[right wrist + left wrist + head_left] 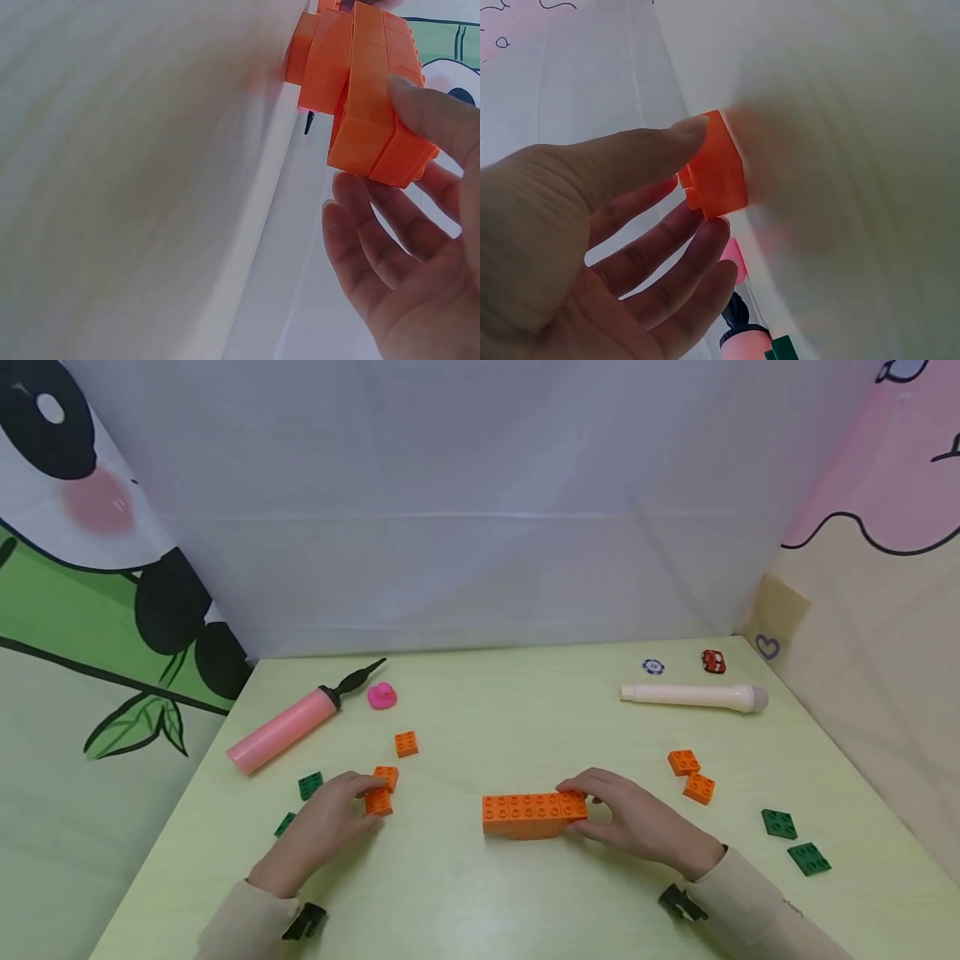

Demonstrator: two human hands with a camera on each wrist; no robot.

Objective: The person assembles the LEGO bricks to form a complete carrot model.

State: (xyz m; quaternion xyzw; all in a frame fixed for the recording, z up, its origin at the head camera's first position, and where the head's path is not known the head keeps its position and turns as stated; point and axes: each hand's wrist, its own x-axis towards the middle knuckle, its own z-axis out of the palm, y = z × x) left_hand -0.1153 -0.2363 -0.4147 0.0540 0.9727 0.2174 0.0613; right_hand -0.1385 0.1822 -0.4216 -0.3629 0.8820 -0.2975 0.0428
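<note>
Both cream sleeves enter from the near edge of the pale green worktop (465,893). Left hand (326,827) lies left of centre, its thumb and fingers pinching a single orange brick (378,801) that rests on the worktop; the left wrist view shows the thumb tip (690,126) on one face of that brick (716,169) and a fingertip against the opposite face. A second loose orange brick (387,776) sits just behind it, touching or nearly so. Right hand (637,818) lies right of centre, its fingers curled round the right end of the orange brick row (528,814); the right wrist view shows the thumb (431,112) over the row (367,97) and the other fingers below it. The row's long axis runs left to right, its free end pointing toward the left hand, with bare worktop between that end and the pinched brick. Elsewhere lie a pink pump (288,727), a pink duck (382,696), a white marker (693,696), green plates (793,839) and further orange bricks (692,775).
</note>
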